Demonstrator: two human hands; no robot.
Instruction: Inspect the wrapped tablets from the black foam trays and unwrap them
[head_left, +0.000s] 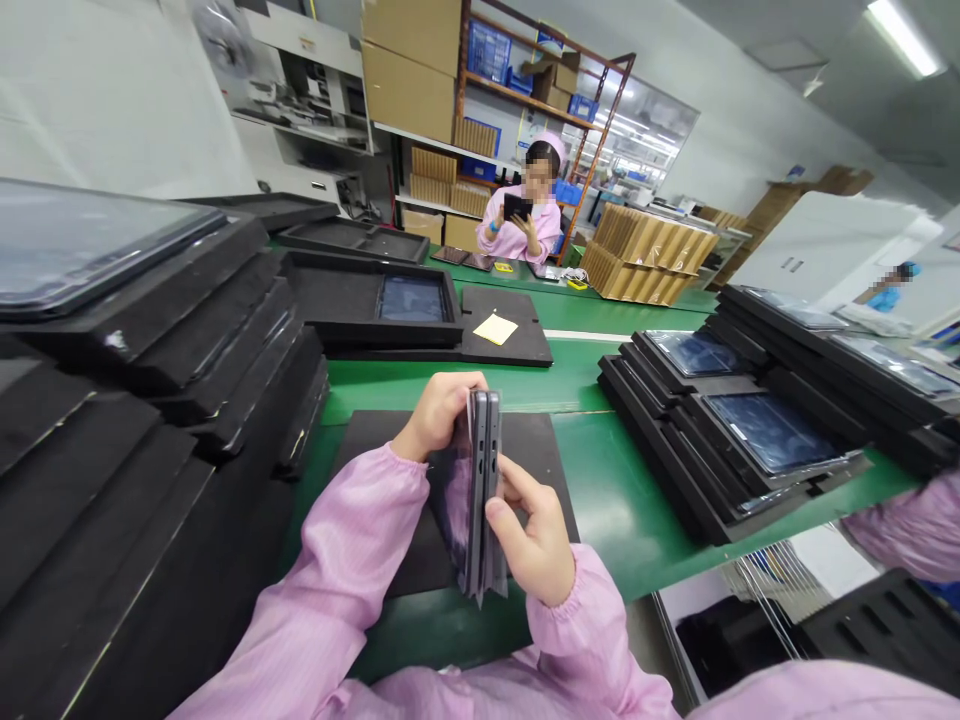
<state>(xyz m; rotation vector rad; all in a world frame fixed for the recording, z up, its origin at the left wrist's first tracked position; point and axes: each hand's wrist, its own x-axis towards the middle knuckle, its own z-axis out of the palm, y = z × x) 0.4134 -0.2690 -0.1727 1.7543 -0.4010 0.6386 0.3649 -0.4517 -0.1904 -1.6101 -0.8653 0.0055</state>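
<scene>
Two thin grey tablets (484, 490) stand on edge, face to face or back to back, above a black foam mat (405, 540) on the green bench. Ports show along their narrow sides, and clear film hangs past their lower ends. My left hand (442, 410) is closed round the far upper end of the pair. My right hand (536, 530) grips the tablets from the right, thumb and fingers against the near one's side. Part of the left fingers is hidden behind the tablets.
Black foam trays are stacked high at left (150, 330); more tray stacks with tablets (772, 430) stand at right. Ahead lie an open tray (337, 300) and a yellow note (496, 328) on foam. Across the bench a co-worker (525, 215) holds a dark tablet. A pink sleeve (911, 530) shows at right.
</scene>
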